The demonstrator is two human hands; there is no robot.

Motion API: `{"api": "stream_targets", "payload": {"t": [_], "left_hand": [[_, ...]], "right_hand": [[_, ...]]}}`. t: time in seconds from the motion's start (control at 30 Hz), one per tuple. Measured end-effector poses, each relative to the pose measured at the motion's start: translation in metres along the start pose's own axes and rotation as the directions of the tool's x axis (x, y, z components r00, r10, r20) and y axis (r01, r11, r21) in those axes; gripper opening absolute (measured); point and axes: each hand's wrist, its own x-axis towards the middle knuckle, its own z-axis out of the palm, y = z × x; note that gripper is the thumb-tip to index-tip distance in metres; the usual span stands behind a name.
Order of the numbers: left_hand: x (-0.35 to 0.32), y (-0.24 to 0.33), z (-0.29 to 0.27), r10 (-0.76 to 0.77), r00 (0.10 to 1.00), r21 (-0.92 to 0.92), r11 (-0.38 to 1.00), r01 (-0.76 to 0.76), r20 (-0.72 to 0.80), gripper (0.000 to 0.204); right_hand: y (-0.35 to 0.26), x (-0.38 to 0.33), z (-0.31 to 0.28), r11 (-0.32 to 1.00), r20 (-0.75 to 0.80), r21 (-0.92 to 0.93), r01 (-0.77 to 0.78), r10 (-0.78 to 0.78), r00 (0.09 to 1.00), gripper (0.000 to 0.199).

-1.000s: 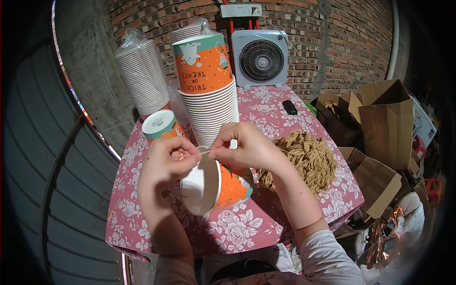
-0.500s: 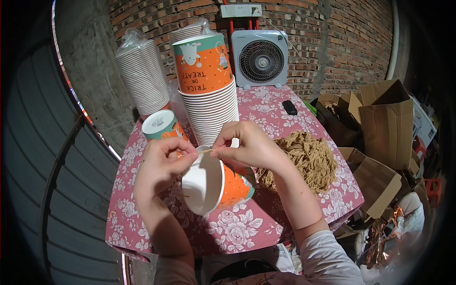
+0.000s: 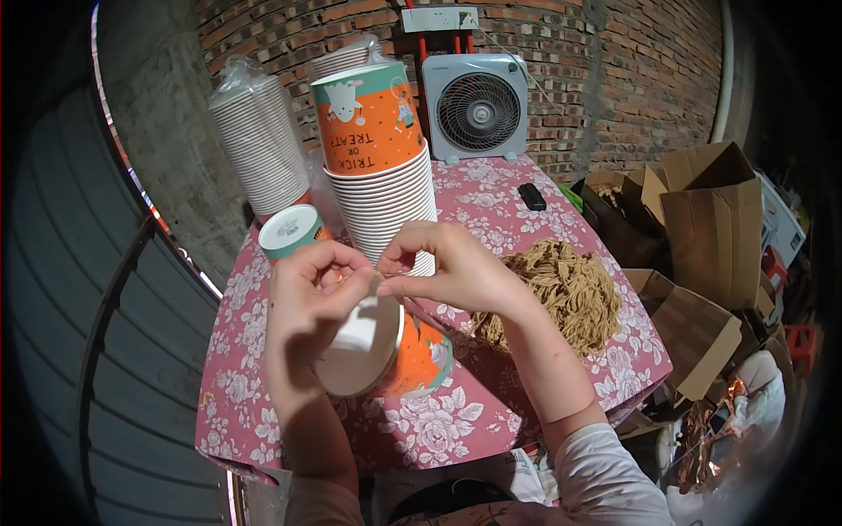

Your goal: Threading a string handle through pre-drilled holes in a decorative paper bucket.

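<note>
A paper bucket [image 3: 423, 355], orange and green outside and white inside, lies tilted on the table below my hands, its mouth toward my left forearm. Just above its rim, my left hand [image 3: 309, 285] pinches a thin tan cord [image 3: 381, 277] between thumb and fingers. My right hand [image 3: 452, 267] pinches at the same spot, fingertips almost touching the left ones. Most of the cord is hidden by the fingers. To the right of my right wrist sits a heap of tan cords [image 3: 566, 289].
A tall stack of upside-down paper buckets [image 3: 381, 193] stands beyond my hands, with a single upturned bucket [image 3: 291, 228] beside it. Behind are a plastic-wrapped stack [image 3: 259, 131], a box fan [image 3: 478, 110] and a small black object [image 3: 532, 196]. Cardboard boxes [image 3: 710, 228] crowd the right of the flowered table [image 3: 438, 425].
My hands have drawn closer together, and less cord shows between them. The paper bucket has shifted a little left and turned slightly. The view has moved slightly.
</note>
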Motion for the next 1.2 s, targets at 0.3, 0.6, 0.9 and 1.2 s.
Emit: {"api": "stream_targets", "payload": {"t": [0.3,0.6,0.9,1.2], "left_hand": [[0.004,-0.008,0.008,0.096,0.994,-0.252,0.964,-0.081,0.046,0.025],[0.0,-0.004,0.006,0.149,0.989,-0.338,0.931,-0.134,0.019,0.022],[-0.002,-0.003,-0.018,0.229,0.897,-0.455,0.798,-0.396,-0.379,0.017],[-0.009,0.0,-0.013,0.345,0.826,-0.41,0.742,-0.53,-0.445,0.019]], "right_hand": [[-0.011,0.001,0.008,0.993,-0.148,0.071,0.092,-0.081,0.986,0.016],[-0.009,-0.002,0.006,1.0,-0.036,0.015,0.019,-0.018,0.999,0.017],[0.0,-0.003,0.007,0.992,0.132,-0.03,-0.12,0.123,0.984,0.01],[-0.008,0.003,0.023,0.964,0.062,0.189,-0.186,0.177,0.982,0.008]]}}
